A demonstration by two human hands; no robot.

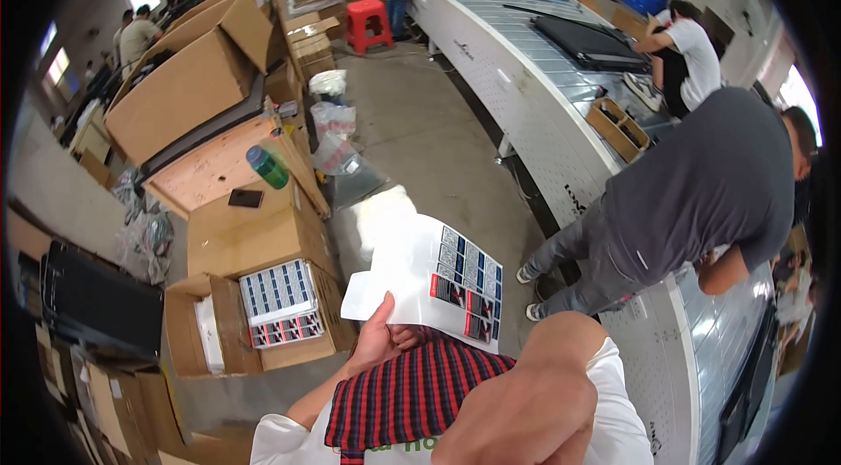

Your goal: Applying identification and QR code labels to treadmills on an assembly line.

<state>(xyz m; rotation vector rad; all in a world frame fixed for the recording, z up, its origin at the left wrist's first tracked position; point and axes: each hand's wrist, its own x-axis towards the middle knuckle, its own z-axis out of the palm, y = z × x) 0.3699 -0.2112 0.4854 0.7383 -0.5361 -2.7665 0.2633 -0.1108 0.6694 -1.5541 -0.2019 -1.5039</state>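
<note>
Left of the sheet [438,277], an open cardboard box [263,325] holds a stack of similar printed sheets [280,300]. The left hand [378,338] has its grip clamped on the sheet's lower edge. The right hand is hidden; its grip cannot be told. Right of the sheet, a person in grey [692,193] bends over the conveyor [543,106].

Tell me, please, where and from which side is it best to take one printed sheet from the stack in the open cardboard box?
Probably by the bare edge of the top sheet in the stack of printed sheets, coming from above. The sheets lie flat in the open cardboard box, and its walls block a side approach. The left hand already holds a similar sheet by its edge.
</note>
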